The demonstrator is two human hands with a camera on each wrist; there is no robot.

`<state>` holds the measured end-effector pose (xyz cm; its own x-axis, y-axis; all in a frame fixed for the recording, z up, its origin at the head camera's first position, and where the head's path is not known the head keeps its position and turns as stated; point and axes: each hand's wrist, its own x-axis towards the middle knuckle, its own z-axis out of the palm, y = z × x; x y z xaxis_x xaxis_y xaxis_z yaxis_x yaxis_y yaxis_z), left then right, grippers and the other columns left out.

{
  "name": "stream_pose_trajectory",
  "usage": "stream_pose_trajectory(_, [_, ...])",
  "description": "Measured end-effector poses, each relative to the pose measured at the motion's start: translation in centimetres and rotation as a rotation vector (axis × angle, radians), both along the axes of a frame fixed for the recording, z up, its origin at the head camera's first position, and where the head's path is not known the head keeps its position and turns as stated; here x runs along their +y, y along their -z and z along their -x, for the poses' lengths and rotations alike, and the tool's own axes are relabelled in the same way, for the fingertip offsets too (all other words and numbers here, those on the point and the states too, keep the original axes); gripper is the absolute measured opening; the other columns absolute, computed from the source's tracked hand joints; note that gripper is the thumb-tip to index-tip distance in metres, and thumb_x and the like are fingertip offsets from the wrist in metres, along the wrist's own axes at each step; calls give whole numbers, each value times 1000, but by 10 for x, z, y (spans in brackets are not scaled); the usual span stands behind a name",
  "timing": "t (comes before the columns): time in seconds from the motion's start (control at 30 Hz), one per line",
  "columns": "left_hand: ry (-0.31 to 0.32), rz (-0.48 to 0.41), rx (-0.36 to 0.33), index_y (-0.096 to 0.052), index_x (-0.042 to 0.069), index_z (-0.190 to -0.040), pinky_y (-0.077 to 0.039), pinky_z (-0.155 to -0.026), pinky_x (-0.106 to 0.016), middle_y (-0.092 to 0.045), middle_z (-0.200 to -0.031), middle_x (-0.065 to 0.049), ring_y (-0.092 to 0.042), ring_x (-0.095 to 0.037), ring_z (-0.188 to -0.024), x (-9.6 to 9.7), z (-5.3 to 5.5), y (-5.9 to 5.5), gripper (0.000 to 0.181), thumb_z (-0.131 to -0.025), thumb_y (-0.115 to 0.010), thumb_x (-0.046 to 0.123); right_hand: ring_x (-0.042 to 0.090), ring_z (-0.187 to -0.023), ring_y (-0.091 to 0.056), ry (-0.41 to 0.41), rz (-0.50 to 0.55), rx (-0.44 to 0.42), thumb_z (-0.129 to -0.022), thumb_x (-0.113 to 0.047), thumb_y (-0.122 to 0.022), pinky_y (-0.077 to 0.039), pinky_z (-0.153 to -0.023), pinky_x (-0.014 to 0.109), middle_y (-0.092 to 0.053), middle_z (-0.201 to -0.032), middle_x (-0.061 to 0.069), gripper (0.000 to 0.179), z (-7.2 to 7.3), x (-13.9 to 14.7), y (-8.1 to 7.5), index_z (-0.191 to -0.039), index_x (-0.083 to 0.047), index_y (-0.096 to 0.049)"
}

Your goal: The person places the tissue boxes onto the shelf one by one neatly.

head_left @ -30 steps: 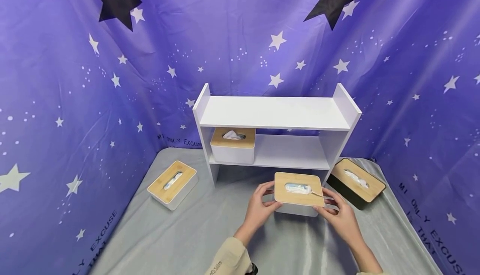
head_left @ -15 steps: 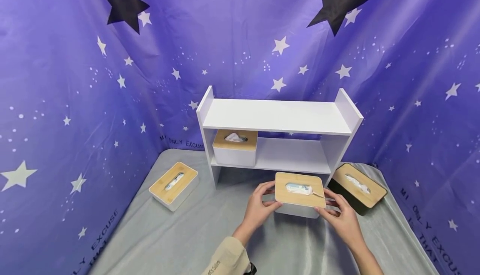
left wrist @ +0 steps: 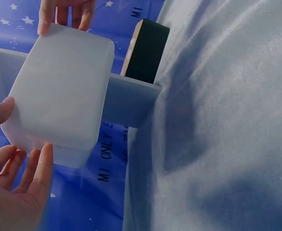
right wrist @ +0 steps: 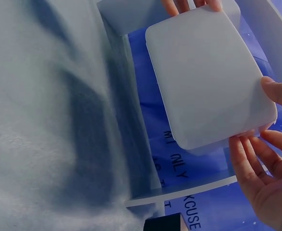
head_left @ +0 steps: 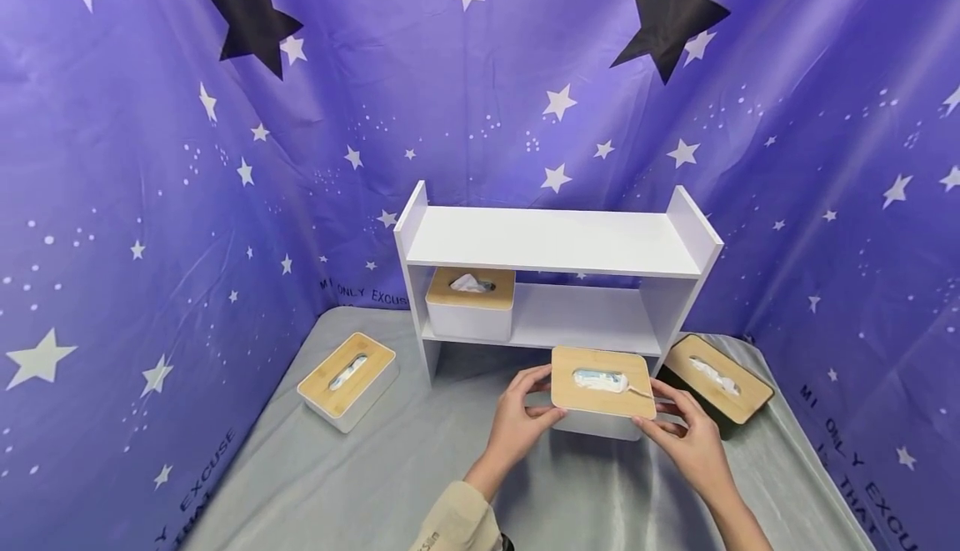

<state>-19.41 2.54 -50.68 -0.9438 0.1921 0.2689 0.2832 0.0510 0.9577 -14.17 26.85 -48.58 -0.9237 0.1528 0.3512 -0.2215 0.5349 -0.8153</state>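
Between both hands a white tissue box (head_left: 600, 426) with a wooden lid hangs above the grey cloth, in front of the shelf. My left hand (head_left: 517, 422) grips its left end, thumb at the front corner and fingers along the side. At the right end my right hand (head_left: 690, 438) holds it the same way. Tissue shows in the lid's slot. Both wrist views show the box's plain white underside (left wrist: 61, 86), with fingertips at its two ends. A similar white tissue box (head_left: 470, 318) stands at the left of the shelf's middle board.
The white shelf (head_left: 555, 238) stands at the back against a purple star-patterned curtain (head_left: 465, 101). To its left on the grey cloth (head_left: 337, 484) lies another tissue box (head_left: 347, 378). A dark green tissue box (head_left: 723, 380) with a wooden lid is at the right.
The head view has shifted slightly, so the shelf and boxes appear a little lower. Both hands keep their hold on the white tissue box, which has hardly moved.
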Motion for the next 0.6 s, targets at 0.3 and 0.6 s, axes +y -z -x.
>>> stream_pose_trajectory(0.3, [13,-6,40,-56,-4,-136,-63,-81,-28,-56,-137,-21,-61,-41,-118,-1,-12,-34,60,-80,-78,-6,-11,-94,-55,3,24,27,-81,-3,-80,-56,-73,9,-55,-118,-17,59,0,2,-7,-136,-1,-58])
stream_pose_trajectory(0.6, [7,-3,70,-58,10,-138,-62,-82,-24,-57,-140,-8,-62,-31,-118,0,2,-14,62,-81,-82,6,-11,-96,-56,-14,46,56,-81,0,-80,-55,-74,8,-54,-119,-21,60,0,1,-16,-136,2,-57])
